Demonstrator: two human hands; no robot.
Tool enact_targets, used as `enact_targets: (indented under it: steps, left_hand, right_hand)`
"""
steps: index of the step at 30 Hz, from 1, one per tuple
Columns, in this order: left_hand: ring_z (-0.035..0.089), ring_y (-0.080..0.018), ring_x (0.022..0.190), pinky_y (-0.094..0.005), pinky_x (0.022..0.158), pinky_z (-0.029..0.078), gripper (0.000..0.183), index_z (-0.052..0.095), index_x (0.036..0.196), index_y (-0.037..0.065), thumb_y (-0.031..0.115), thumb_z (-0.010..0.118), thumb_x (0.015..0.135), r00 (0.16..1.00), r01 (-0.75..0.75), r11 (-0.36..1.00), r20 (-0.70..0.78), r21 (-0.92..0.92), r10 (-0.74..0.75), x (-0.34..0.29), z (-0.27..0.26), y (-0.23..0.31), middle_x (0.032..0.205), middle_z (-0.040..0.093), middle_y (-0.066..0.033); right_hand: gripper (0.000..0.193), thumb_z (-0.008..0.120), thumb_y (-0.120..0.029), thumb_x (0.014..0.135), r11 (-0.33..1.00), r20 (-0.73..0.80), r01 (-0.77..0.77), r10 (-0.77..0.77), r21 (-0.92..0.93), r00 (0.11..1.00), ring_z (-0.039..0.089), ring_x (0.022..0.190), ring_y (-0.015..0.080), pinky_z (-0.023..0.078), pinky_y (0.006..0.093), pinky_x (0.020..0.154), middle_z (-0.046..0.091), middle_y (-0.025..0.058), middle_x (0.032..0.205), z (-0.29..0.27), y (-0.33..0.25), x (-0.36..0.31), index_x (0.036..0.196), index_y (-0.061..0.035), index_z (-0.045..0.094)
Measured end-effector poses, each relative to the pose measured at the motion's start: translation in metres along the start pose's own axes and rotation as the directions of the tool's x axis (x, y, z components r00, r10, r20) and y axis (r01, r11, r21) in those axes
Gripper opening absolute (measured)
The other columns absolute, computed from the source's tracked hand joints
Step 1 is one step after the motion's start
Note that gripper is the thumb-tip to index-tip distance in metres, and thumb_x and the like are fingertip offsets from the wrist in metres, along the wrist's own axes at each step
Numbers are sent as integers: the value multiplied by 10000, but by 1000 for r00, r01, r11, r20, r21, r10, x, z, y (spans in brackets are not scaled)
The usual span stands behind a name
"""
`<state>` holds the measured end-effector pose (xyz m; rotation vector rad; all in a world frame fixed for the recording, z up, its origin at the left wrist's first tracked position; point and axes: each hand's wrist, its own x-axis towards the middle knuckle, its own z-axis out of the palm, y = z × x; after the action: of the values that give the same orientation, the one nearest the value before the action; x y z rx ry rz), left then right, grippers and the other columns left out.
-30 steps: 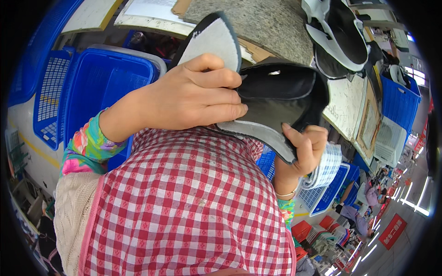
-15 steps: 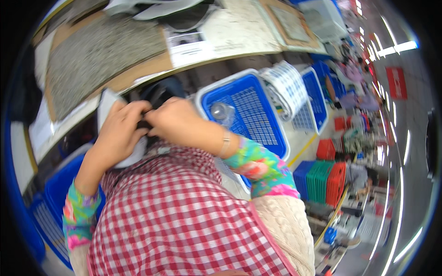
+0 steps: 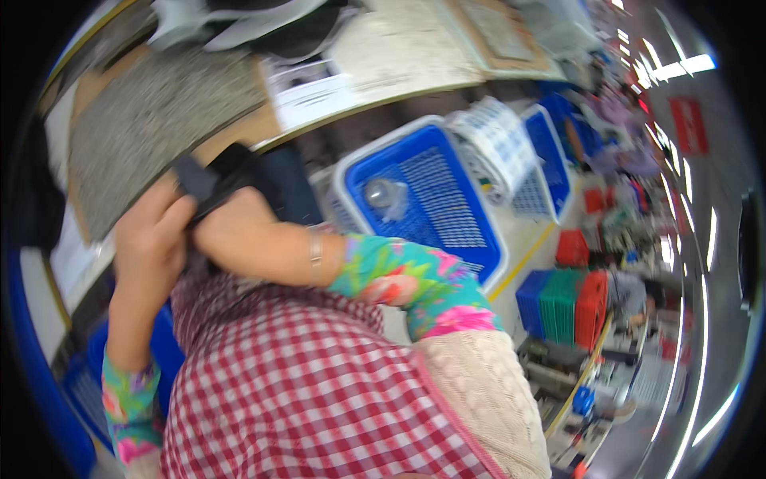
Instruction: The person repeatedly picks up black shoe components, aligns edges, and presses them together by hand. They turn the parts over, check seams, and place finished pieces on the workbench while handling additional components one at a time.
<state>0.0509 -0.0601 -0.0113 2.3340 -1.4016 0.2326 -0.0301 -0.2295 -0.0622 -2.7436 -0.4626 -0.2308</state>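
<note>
My left hand (image 3: 150,243) is closed, fingers bent against a dark grey and black floppy piece (image 3: 196,179) in front of my apron. Beside it my right hand (image 3: 238,231) is closed too, gripping the same piece close to the left fingers. Motion blur and the fingers hide much of the piece, and its kind cannot be made out. Just beyond my right hand is a dark navy, flat-looking thing (image 3: 289,185) by the table edge; whether it joins the held piece is unclear. A red and white checked apron (image 3: 295,375) covers my lap.
A worn grey board (image 3: 159,112) lies on the worktable, with a printed sheet (image 3: 311,96) and white-and-black curved pieces (image 3: 263,20) near it. Right of me stands a blue-lined white basket (image 3: 435,195) holding a clear plastic item (image 3: 385,195). Stacked coloured crates (image 3: 562,307) stand farther right.
Both hands have moved left and slightly toward the table with the piece. Its white side, visible before, no longer shows; a dark side does. The view has shifted a little.
</note>
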Motion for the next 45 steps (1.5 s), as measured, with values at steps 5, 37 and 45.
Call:
enact_targets:
  steps: [5,37,45]
  left_hand:
    - [675,-265,736,-373,574,536,147,694,905,69,55,721,762,989,-15,988,-151,-156,-9,-51,17,22,845,631,-84]
    - [677,-236,825,-324,632,558,237,759,923,39,99,814,701,965,-129,953,-256,-275,57,-98,46,33,886,684,-76]
    - [673,-249,798,-336,620,563,247,752,915,18,69,813,680,963,-100,951,-268,-294,19,-101,47,32,868,681,-87]
  right_hand:
    - [374,826,-225,868,854,423,-223,4,470,906,745,938,352,591,423,792,751,184,1023,-39,13,-35,1184,-59,715]
    - [534,556,114,736,857,602,-168,-189,487,776,700,917,202,526,328,826,785,78,987,-81,59,-5,1177,-81,787]
    - [405,599,38,874,915,327,-63,-77,398,942,722,891,190,541,326,808,785,68,999,-72,68,-5,1226,-90,755]
